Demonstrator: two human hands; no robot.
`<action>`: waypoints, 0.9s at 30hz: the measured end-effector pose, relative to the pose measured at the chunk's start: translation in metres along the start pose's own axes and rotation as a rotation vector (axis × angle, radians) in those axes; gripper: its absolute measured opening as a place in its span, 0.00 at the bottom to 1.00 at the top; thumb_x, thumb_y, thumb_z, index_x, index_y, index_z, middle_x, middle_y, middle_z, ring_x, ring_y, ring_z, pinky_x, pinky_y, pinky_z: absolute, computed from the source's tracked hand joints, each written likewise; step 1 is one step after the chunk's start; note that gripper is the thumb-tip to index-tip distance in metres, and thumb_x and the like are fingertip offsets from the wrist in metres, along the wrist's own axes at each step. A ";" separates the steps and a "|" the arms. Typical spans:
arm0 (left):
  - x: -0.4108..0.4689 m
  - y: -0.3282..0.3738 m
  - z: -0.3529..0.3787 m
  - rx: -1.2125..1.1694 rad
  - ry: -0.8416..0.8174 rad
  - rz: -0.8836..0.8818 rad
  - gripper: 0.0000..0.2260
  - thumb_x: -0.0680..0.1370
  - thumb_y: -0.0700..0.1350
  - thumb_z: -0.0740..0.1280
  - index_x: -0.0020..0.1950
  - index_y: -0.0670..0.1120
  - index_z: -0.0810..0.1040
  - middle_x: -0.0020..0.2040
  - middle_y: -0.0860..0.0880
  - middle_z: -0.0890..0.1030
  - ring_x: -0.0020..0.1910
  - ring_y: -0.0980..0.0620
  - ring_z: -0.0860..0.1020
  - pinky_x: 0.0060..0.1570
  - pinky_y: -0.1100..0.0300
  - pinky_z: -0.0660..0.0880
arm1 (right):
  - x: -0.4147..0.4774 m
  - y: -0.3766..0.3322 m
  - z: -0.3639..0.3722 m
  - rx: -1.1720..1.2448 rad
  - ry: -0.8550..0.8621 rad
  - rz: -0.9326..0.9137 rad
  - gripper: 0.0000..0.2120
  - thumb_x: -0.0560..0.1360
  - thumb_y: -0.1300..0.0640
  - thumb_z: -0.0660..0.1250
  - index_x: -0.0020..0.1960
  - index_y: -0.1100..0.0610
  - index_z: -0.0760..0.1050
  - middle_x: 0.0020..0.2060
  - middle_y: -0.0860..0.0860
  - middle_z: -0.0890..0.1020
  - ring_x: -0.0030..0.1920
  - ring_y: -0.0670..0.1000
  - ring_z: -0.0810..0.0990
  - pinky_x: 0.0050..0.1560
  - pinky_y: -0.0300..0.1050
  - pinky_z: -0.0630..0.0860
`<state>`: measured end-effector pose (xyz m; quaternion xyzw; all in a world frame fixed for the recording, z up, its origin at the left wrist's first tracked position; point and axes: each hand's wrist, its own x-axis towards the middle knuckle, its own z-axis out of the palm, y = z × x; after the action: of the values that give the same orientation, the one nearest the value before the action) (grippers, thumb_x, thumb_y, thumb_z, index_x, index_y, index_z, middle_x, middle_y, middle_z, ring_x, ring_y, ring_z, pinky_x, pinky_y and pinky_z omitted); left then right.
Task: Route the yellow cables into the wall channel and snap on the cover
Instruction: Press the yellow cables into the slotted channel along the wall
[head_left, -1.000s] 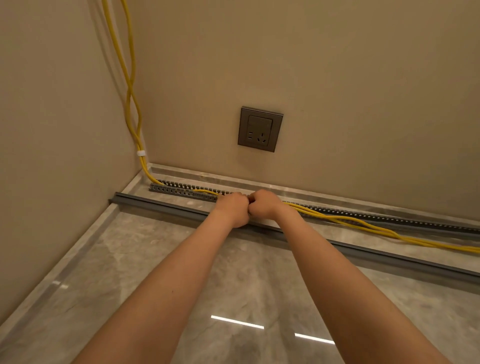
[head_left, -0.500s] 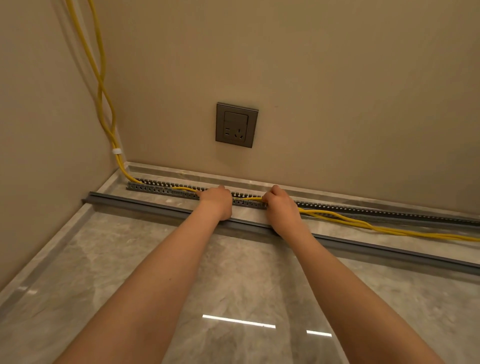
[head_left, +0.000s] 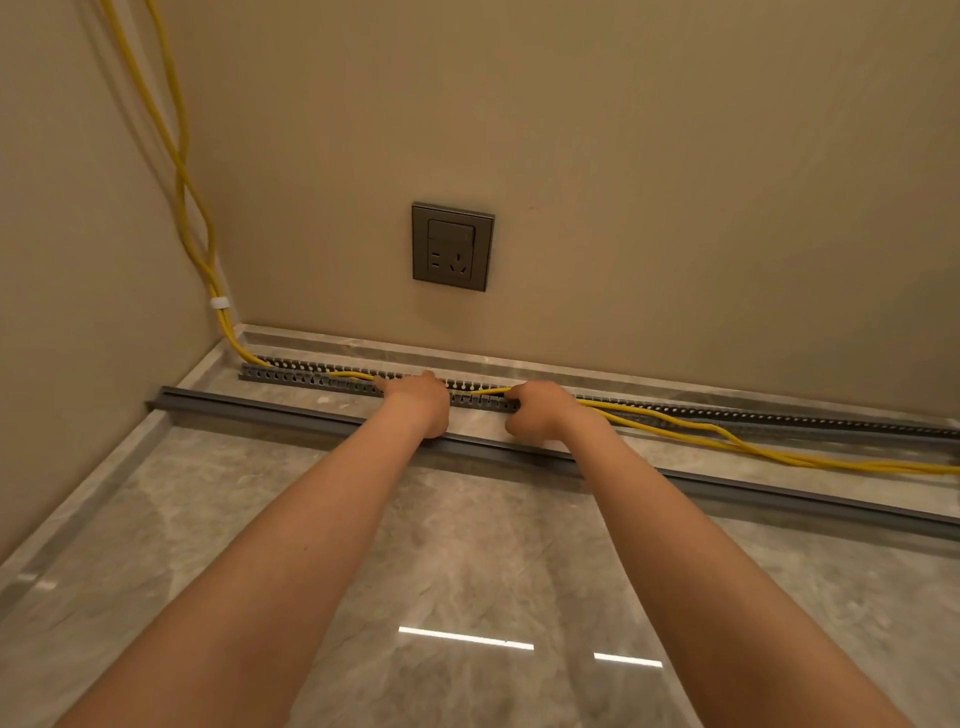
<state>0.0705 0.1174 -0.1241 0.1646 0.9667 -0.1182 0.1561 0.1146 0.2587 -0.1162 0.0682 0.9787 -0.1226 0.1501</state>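
Seen from the head, the thin yellow cables (head_left: 225, 330) drop down the wall corner through a small white clip (head_left: 220, 302) and run inside the slotted grey plastic wall channel (head_left: 306, 376) at the foot of the back wall as far as the hands — beyond them they loop loose over the grey marble floor (head_left: 467, 545). The left hand (head_left: 418, 402) lies on the channel, fingers over the cables, pressing or gripping I cannot tell; the right hand (head_left: 540, 413) curls its fingers round them. The long grey cover strip (head_left: 291, 410) lies just in front, under both wrists.
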 end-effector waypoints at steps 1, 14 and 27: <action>-0.001 0.003 -0.002 0.041 0.014 0.011 0.21 0.80 0.41 0.56 0.73 0.43 0.63 0.70 0.44 0.67 0.69 0.40 0.69 0.70 0.35 0.57 | 0.000 0.002 0.000 0.030 -0.005 0.002 0.21 0.75 0.61 0.59 0.68 0.56 0.70 0.60 0.57 0.77 0.58 0.57 0.76 0.55 0.46 0.74; -0.006 0.055 -0.010 -0.095 0.190 0.205 0.18 0.78 0.42 0.59 0.68 0.40 0.70 0.65 0.41 0.72 0.64 0.41 0.73 0.63 0.50 0.70 | -0.007 0.023 0.027 0.465 0.352 -0.116 0.22 0.69 0.71 0.61 0.61 0.61 0.78 0.59 0.58 0.80 0.61 0.56 0.77 0.61 0.41 0.70; -0.006 0.085 -0.017 0.229 0.089 0.148 0.25 0.79 0.41 0.59 0.75 0.40 0.56 0.67 0.43 0.74 0.68 0.43 0.71 0.73 0.45 0.56 | -0.015 0.070 0.023 -0.128 0.457 -0.146 0.19 0.74 0.64 0.60 0.64 0.60 0.74 0.59 0.56 0.74 0.61 0.58 0.71 0.58 0.48 0.69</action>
<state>0.1015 0.1984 -0.1210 0.2573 0.9381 -0.2085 0.1014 0.1470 0.3188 -0.1478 0.0137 0.9953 -0.0520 -0.0805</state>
